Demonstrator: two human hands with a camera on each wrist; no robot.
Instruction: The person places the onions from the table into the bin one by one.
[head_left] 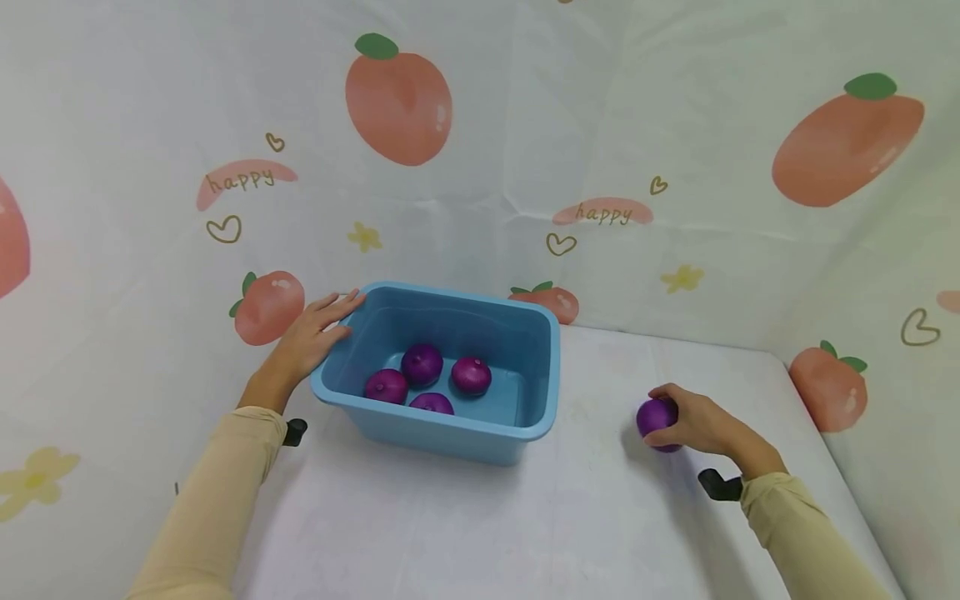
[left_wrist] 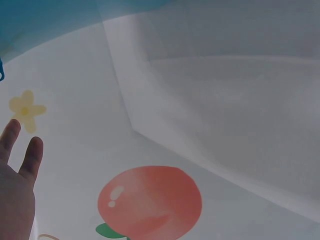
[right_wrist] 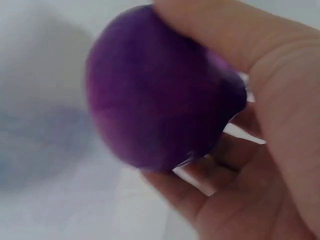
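A round purple onion [head_left: 655,414] is in my right hand [head_left: 697,423], gripped between thumb and curled fingers, to the right of a blue plastic bin [head_left: 442,446]. The right wrist view shows the onion [right_wrist: 155,95] up close, its pointed end toward the palm. Several more purple onions, one of them a darker onion [head_left: 422,365], lie on the bin's floor. At the bin's left rim is my left hand [head_left: 307,337], fingers extended along the upper left corner. Two straight fingers [left_wrist: 31,162] of it show in the left wrist view.
Everything stands on a white-covered table [head_left: 585,508]. A white cloth [head_left: 480,167] printed with peach-coloured fruit, hearts and flowers hangs behind and at both sides. A black strap piece [head_left: 720,485] sits at my right wrist, and a similar piece [head_left: 296,432] at the left.
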